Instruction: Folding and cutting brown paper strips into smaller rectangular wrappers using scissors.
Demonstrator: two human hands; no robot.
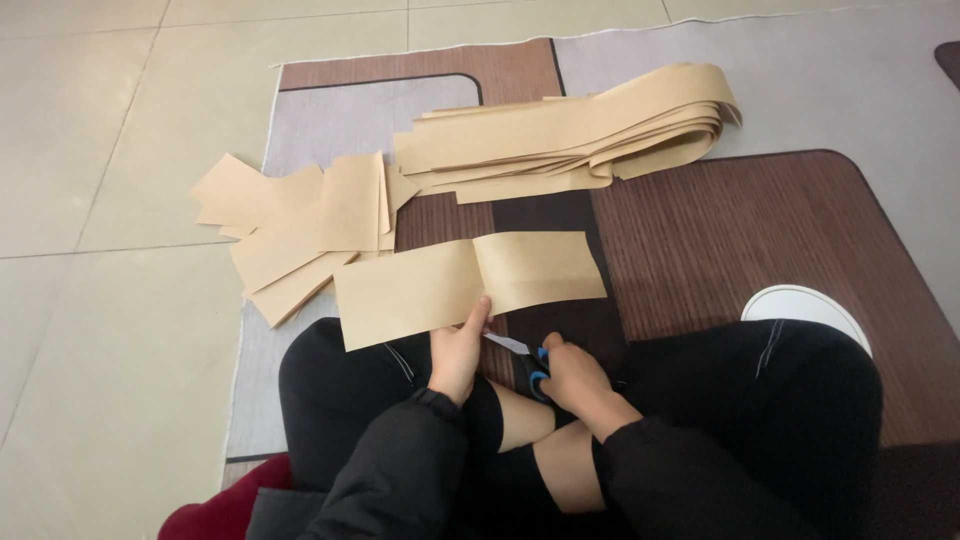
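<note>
Hands working a strip of brown paper with blue-handled scissors, seen from the head camera.

The left hand (460, 352) is pinching the near edge of the brown paper strip (470, 284), fingers closed narrowly on it, thumb on top beside a crease running across the strip. The right hand (577, 378) is gripping the scissors (527, 357), fingers curled tight through the blue loops, the pale blades pointing toward the paper's edge just beside the left thumb. The strip is lying flat over the person's black-clad knee and the brown-and-grey mat (760, 230). Beyond it, a heap of cut paper pieces (300, 225) is lying to the left, and a long folded stack of paper bands (580, 135) is stretching across the mat. A white shoe (805, 308) is showing at the right knee.
</note>
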